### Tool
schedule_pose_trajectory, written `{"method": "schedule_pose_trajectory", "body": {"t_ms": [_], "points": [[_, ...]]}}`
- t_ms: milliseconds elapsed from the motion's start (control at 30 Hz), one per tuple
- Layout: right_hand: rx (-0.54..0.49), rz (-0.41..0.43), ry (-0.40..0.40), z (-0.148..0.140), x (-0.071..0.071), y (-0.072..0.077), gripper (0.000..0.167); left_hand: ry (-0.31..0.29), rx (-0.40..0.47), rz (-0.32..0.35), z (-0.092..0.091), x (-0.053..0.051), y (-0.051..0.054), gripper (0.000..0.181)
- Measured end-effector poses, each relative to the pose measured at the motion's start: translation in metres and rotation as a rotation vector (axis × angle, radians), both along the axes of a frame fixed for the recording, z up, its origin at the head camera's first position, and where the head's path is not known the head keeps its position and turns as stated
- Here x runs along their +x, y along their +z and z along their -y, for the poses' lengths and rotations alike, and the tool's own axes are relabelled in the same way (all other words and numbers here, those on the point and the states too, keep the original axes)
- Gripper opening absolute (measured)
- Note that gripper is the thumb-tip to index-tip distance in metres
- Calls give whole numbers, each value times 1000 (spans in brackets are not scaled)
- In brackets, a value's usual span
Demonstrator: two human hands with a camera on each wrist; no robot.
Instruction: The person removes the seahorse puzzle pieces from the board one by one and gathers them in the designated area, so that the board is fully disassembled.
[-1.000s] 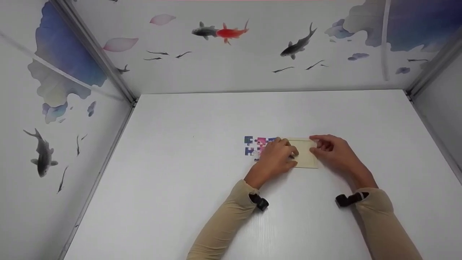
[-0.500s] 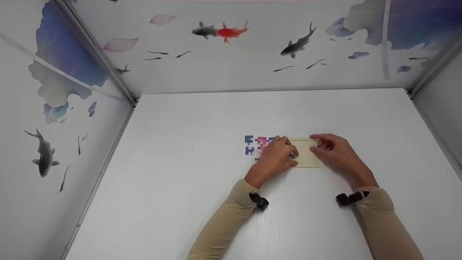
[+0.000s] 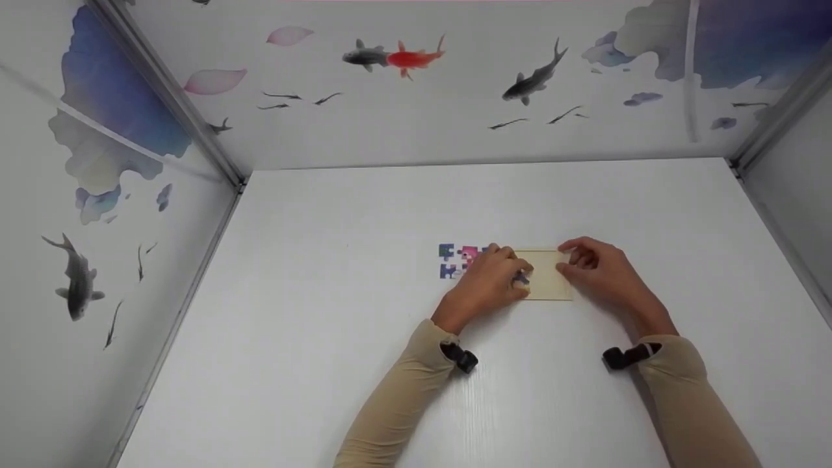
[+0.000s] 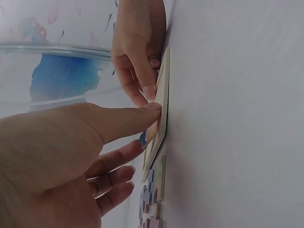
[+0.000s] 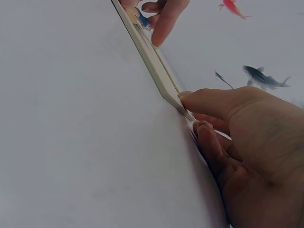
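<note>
A pale wooden puzzle tray [image 3: 549,276] with a thin raised rim lies flat on the white table. My left hand [image 3: 484,279] covers its left part, thumb on the near rim, with a blue-topped jigsaw piece [image 3: 521,277] between thumb and index finger. In the left wrist view that piece [image 4: 142,138] stands tilted at the index fingertip, over the tray [image 4: 164,90]. My right hand [image 3: 598,266] grips the tray's right edge, index finger at the far corner. In the right wrist view the thumb of my right hand [image 5: 256,128] presses on the rim.
Several loose jigsaw pieces [image 3: 446,252], blue and pink, lie on the table [image 3: 325,312] left of the tray, partly hidden by my left hand. Walls with painted fish [image 3: 416,60] enclose the table at the back and sides.
My left hand has shifted slightly left, and the blue piece shows more between its fingers. My right hand stays on the tray's right edge.
</note>
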State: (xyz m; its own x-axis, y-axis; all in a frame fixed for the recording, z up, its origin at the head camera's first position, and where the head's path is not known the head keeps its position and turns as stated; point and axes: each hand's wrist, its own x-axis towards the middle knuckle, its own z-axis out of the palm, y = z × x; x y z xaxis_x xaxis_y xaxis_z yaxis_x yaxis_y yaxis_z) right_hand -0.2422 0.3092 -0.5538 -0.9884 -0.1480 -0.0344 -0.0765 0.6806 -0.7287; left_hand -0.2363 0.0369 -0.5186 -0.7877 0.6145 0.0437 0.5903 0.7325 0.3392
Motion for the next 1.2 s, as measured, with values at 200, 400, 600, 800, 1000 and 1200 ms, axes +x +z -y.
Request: {"method": "schedule_pose_trajectory", "body": {"t_ms": [200,400,600,800,1000,1200], "points": [[-8,-23,32,0,1,1,50,-23,-3,22,0,-2,-2,28],[2,-22,28,1,1,2,48,-41,8,47,3,-2,-1,29],[14,-3,20,1,1,4,48,-57,15,50,5,-1,0,29],[17,-7,18,0,0,3,48,-51,-6,74,5,1,1,34],[17,-4,10,-1,-1,1,46,-57,8,72,7,1,1,36],[-4,5,5,-2,-1,1,48,-96,52,22,18,-1,-1,35]]}}
